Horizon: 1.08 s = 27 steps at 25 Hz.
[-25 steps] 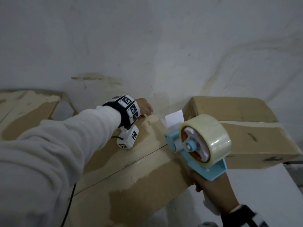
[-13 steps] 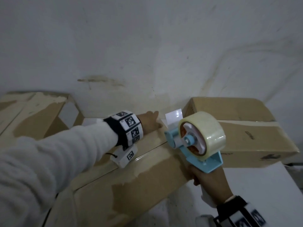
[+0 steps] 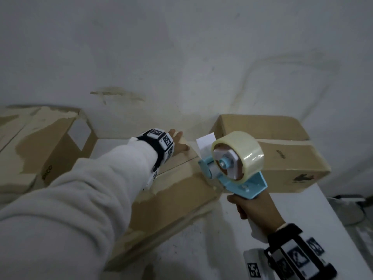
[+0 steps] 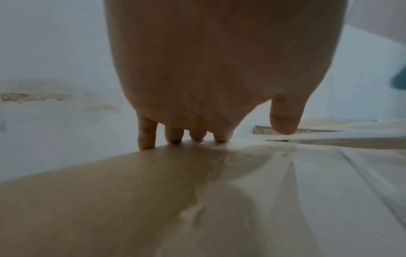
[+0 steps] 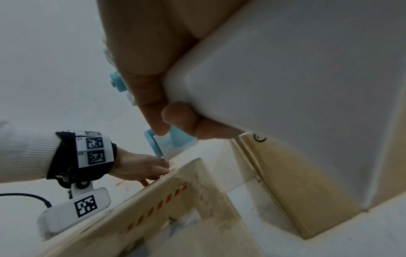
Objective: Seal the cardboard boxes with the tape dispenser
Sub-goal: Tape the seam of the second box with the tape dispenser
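Observation:
A flat cardboard box (image 3: 177, 201) with torn, peeling paper lies on the white table, its centre seam running toward the far right corner. My left hand (image 3: 178, 144) rests at that far corner, fingers (image 4: 146, 139) hooked over the far edge and the thumb (image 4: 284, 120) free above the top. My right hand (image 3: 256, 207) grips the white handle (image 5: 285, 87) of a light-blue tape dispenser (image 3: 238, 158) carrying a clear tape roll. The dispenser's front end (image 5: 167, 142) hovers just above the box's far corner, close to the left hand (image 5: 136, 167).
A second cardboard box (image 3: 282, 158) with tape along its top seam stands right behind the dispenser. A third, scuffed box (image 3: 40, 142) sits at the far left. A stained white wall (image 3: 181, 57) closes the back. Bare table (image 3: 222, 249) shows in front.
My left hand has slid along the box top to its far corner, nearer the dispenser. The dispenser stays held at about the same place above the corner.

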Available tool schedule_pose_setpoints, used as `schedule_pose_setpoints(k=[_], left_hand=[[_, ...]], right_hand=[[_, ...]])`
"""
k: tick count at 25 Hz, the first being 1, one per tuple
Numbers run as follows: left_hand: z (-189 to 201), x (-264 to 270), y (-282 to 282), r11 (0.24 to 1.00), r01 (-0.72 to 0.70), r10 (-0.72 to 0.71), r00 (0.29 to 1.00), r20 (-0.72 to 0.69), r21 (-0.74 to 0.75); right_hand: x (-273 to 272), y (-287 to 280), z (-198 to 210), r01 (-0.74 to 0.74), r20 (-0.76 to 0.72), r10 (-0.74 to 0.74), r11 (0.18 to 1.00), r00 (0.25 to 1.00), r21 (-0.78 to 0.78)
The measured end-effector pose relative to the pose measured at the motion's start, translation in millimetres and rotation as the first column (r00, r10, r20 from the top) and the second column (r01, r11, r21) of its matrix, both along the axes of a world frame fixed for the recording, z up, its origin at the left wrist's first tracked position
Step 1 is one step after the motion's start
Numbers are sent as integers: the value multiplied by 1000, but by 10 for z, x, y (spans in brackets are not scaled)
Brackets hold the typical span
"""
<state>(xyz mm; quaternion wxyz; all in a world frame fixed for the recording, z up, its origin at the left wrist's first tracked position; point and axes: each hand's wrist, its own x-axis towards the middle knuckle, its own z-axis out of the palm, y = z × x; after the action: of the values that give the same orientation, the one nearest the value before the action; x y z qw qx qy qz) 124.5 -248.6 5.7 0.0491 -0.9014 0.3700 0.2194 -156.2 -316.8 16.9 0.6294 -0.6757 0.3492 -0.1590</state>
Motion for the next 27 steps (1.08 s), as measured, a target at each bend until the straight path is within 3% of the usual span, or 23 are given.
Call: schedule_pose_setpoints(k=[6, 13, 17, 19, 24, 27], left_hand=[[42, -32, 12, 998, -6, 4, 1000, 27, 67], [95, -222, 31, 998, -46, 42, 996, 73, 51], [327, -942, 118, 971, 233, -229, 971, 67, -59], [257, -1387, 208, 952, 301, -300, 953, 39, -51], [39, -1632, 245, 968, 201, -203, 979, 1, -154], [-89, -1621, 260, 971, 215, -206, 974, 92, -106]], right_hand=[[-555, 77, -150, 96, -93, -94, 995, 991, 24], [-614, 46, -262, 69, -133, -63, 997, 989, 41], [-632, 34, -276, 18, -145, -16, 1000, 989, 10], [-633, 43, -282, 16, -160, -15, 1000, 987, 9], [-651, 38, -263, 2, -125, 5, 998, 992, 60], [-654, 34, -258, -4, -128, 12, 998, 992, 60]])
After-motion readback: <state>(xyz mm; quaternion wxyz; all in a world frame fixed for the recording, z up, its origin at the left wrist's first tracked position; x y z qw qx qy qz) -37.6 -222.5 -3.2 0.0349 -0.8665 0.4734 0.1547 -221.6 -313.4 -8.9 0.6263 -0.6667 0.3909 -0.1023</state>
